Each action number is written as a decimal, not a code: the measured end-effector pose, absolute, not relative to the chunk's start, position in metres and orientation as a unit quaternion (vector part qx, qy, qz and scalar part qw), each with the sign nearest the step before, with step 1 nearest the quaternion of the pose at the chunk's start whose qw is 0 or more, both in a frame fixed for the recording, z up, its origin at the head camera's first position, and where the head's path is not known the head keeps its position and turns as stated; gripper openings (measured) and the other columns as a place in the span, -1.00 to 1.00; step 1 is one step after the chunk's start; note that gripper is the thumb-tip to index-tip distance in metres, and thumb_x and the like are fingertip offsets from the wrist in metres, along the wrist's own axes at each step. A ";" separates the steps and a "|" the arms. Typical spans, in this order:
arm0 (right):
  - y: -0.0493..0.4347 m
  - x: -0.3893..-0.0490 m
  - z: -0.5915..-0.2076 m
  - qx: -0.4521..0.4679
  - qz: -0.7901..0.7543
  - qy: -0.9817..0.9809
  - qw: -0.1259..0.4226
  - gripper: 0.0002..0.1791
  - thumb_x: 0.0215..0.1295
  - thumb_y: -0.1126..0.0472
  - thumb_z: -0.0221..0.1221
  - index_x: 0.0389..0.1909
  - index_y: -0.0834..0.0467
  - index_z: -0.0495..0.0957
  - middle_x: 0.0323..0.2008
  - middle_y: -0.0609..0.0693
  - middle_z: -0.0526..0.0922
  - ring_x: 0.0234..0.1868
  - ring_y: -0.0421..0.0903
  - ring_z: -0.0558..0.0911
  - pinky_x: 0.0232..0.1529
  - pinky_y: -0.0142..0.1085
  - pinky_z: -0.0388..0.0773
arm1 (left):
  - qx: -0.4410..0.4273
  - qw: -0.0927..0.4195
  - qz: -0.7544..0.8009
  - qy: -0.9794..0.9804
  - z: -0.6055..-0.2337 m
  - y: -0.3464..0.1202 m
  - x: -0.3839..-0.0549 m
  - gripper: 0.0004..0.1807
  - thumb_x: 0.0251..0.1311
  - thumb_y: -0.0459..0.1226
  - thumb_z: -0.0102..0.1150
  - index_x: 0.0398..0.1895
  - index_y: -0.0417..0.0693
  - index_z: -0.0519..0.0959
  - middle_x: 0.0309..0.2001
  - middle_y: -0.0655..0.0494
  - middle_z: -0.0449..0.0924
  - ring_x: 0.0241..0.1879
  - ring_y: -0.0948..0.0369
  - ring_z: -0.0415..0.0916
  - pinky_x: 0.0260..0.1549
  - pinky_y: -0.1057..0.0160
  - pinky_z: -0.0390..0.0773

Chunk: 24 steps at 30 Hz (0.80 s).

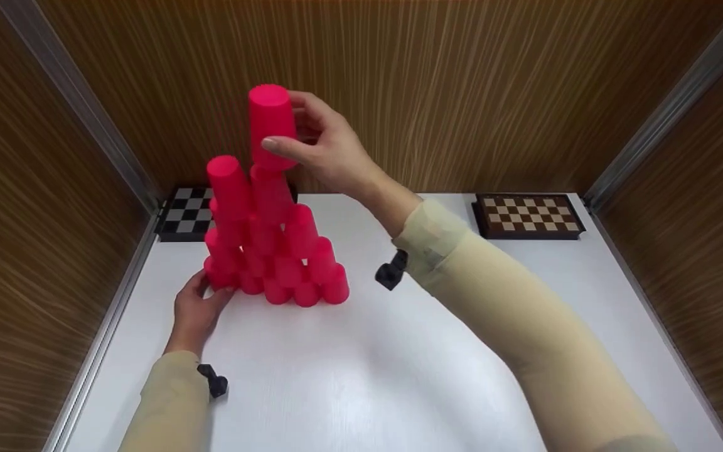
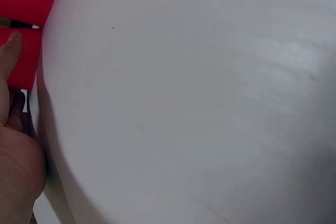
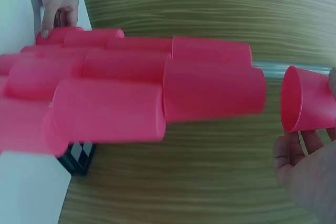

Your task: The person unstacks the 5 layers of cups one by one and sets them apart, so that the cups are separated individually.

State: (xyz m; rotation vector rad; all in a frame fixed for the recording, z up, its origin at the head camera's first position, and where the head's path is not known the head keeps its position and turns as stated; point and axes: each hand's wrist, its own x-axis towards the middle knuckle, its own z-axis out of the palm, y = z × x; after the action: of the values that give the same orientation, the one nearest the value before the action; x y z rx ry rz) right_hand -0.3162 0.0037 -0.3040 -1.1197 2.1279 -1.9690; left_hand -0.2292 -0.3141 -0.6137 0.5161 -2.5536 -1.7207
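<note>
A pyramid of upside-down pinkish-red plastic cups (image 1: 267, 238) stands toward the left of the table. My right hand (image 1: 333, 147) grips another such cup (image 1: 268, 122), mouth down, above the pyramid's upper cups. In the right wrist view a gap shows between that held cup (image 3: 310, 100) and the top cup (image 3: 215, 90) of the pile. Low at the pyramid's left end, my left hand (image 1: 197, 314) holds a bottom-row cup (image 1: 217, 279) between thumb and fingers. The left wrist view has this thumb (image 2: 10, 51) lying along the cup's side (image 2: 26, 61).
Behind the pyramid lies a black-and-grey checkered board (image 1: 187, 213), partly hidden by cups. A brown-and-cream checkered board (image 1: 530, 213) is at the back right. Wood-grain panels (image 1: 430, 94) enclose the white table (image 1: 361, 376) at the back and both sides.
</note>
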 end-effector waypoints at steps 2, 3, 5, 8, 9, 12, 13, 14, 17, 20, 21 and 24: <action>0.019 -0.318 -0.305 -0.359 -0.636 0.683 0.001 -0.31 0.39 0.23 0.39 0.49 0.15 0.39 0.19 0.04 0.65 0.16 -0.01 0.67 0.18 -0.15 0.66 | 0.164 0.010 -0.551 -0.818 -0.613 -0.312 -0.230 -0.01 0.34 0.10 0.42 0.72 0.13 0.14 0.64 0.04 0.20 0.65 0.02 0.05 0.47 -0.01 0.37; 0.028 -0.319 -0.305 -0.357 -0.636 0.684 -0.007 -0.33 0.39 0.25 0.39 0.48 0.16 0.40 0.18 0.05 0.66 0.16 0.00 0.67 0.18 -0.13 0.66 | 0.163 0.010 -0.553 -0.817 -0.612 -0.311 -0.231 -0.01 0.33 0.10 0.42 0.72 0.13 0.14 0.64 0.04 0.20 0.65 0.03 0.05 0.47 -0.01 0.37; 0.047 -0.320 -0.306 -0.345 -0.636 0.690 -0.023 -0.34 0.39 0.26 0.39 0.46 0.16 0.41 0.17 0.05 0.66 0.16 0.01 0.67 0.18 -0.13 0.66 | 0.156 0.014 -0.555 -0.817 -0.611 -0.309 -0.232 0.00 0.33 0.11 0.42 0.72 0.14 0.15 0.64 0.06 0.20 0.65 0.03 0.05 0.47 -0.03 0.36; 0.079 -0.318 -0.309 -0.313 -0.629 0.710 -0.046 -0.35 0.39 0.27 0.38 0.45 0.18 0.42 0.19 0.09 0.64 0.19 0.03 0.65 0.22 -0.12 0.63 | 0.147 0.020 -0.558 -0.817 -0.608 -0.306 -0.234 -0.01 0.32 0.11 0.43 0.71 0.14 0.17 0.63 0.07 0.22 0.64 0.03 0.06 0.47 -0.03 0.38; 0.091 -0.318 -0.311 -0.303 -0.626 0.717 -0.054 -0.36 0.40 0.28 0.37 0.45 0.18 0.41 0.20 0.10 0.63 0.20 0.05 0.63 0.23 -0.11 0.62 | 0.145 0.022 -0.557 -0.817 -0.608 -0.305 -0.235 -0.02 0.32 0.11 0.43 0.71 0.15 0.17 0.63 0.07 0.22 0.64 0.03 0.07 0.47 -0.03 0.37; 0.127 -0.320 -0.324 -0.267 -0.621 0.734 -0.072 -0.36 0.40 0.29 0.37 0.46 0.18 0.41 0.23 0.13 0.61 0.24 0.08 0.60 0.27 -0.10 0.59 | 0.145 0.023 -0.557 -0.818 -0.608 -0.304 -0.237 -0.04 0.32 0.09 0.43 0.70 0.16 0.20 0.62 0.08 0.25 0.63 0.04 0.09 0.48 -0.02 0.36; 0.140 -0.321 -0.331 -0.256 -0.619 0.738 -0.076 -0.36 0.41 0.27 0.38 0.45 0.16 0.41 0.24 0.12 0.61 0.25 0.07 0.59 0.27 -0.11 0.58 | 0.144 0.024 -0.556 -0.818 -0.608 -0.304 -0.238 -0.04 0.33 0.09 0.43 0.70 0.16 0.20 0.62 0.08 0.25 0.63 0.04 0.08 0.49 -0.03 0.35; 0.153 -0.323 -0.339 -0.245 -0.618 0.742 -0.080 -0.36 0.41 0.26 0.38 0.45 0.14 0.42 0.25 0.10 0.60 0.25 0.07 0.59 0.27 -0.12 0.58 | 0.145 0.024 -0.556 -0.818 -0.607 -0.304 -0.238 -0.05 0.33 0.09 0.44 0.69 0.16 0.20 0.62 0.08 0.25 0.63 0.04 0.08 0.49 -0.03 0.34; 0.189 -0.328 -0.367 -0.207 -0.613 0.758 -0.088 -0.36 0.41 0.20 0.40 0.45 0.06 0.42 0.27 0.05 0.59 0.26 0.03 0.57 0.26 -0.15 0.59 | 0.146 0.021 -0.557 -0.817 -0.607 -0.306 -0.236 -0.05 0.34 0.06 0.44 0.70 0.14 0.19 0.62 0.06 0.24 0.64 0.03 0.07 0.50 -0.03 0.33; 0.219 -0.329 -0.397 -0.170 -0.601 0.775 -0.095 -0.36 0.42 0.18 0.40 0.45 0.04 0.42 0.29 0.05 0.58 0.27 0.02 0.55 0.27 -0.17 0.59 | 0.153 0.018 -0.560 -0.814 -0.606 -0.308 -0.234 -0.04 0.33 0.06 0.44 0.70 0.16 0.18 0.63 0.07 0.23 0.64 0.04 0.07 0.47 -0.01 0.37; 0.228 -0.329 -0.407 -0.156 -0.597 0.781 -0.095 -0.36 0.43 0.17 0.39 0.46 0.05 0.41 0.30 0.06 0.58 0.28 0.02 0.55 0.27 -0.17 0.58 | 0.154 0.017 -0.561 -0.813 -0.606 -0.309 -0.232 -0.03 0.33 0.06 0.44 0.71 0.16 0.17 0.63 0.07 0.22 0.64 0.03 0.07 0.47 -0.01 0.38; 0.254 -0.326 -0.435 -0.111 -0.587 0.797 -0.087 -0.34 0.43 0.14 0.40 0.47 0.05 0.39 0.33 0.05 0.57 0.31 0.00 0.53 0.31 -0.18 0.55 | 0.159 0.013 -0.565 -0.810 -0.606 -0.310 -0.228 -0.01 0.32 0.09 0.44 0.71 0.18 0.16 0.64 0.08 0.20 0.64 0.03 0.06 0.46 -0.01 0.39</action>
State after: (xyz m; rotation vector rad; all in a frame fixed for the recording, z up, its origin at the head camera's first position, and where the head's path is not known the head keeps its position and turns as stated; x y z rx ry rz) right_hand -0.3260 0.2536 -0.4351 -0.3679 2.6529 -1.9552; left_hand -0.2284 -0.3098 -0.6060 0.4951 -2.5232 -1.7590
